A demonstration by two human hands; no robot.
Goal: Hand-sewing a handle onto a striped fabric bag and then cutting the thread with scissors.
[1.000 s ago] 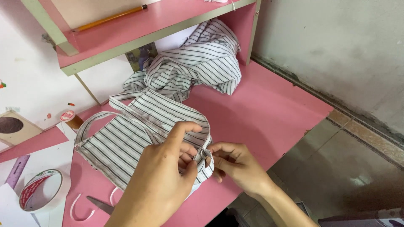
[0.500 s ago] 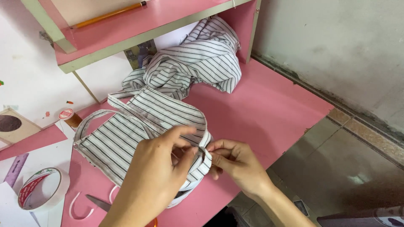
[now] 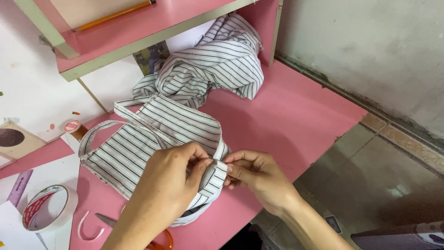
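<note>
We see a tape roll (image 3: 48, 213), white with a red-printed core, lying flat at the table's left edge beside white paper (image 3: 41, 171); a small spool (image 3: 74, 127) with a round red-and-white label stands behind it; a brown card (image 3: 14, 141) with a dark oval leans at far left. The table (image 3: 296, 111) is smooth pink board under a pink shelf (image 3: 129, 32) that carries a yellow pencil (image 3: 113, 15); grey concrete wall and tiled floor lie to the right. Our striped bag (image 3: 152, 139), thin white cloth with dark lines, lies flat mid-table, a crumpled striped cloth (image 3: 212, 65) behind it. Our left hand (image 3: 171, 190) and right hand (image 3: 259, 178) each pinch the bag's strap (image 3: 213, 178) at the near edge, grip closed on it; orange-handled scissors (image 3: 157, 238) peek out below.
</note>
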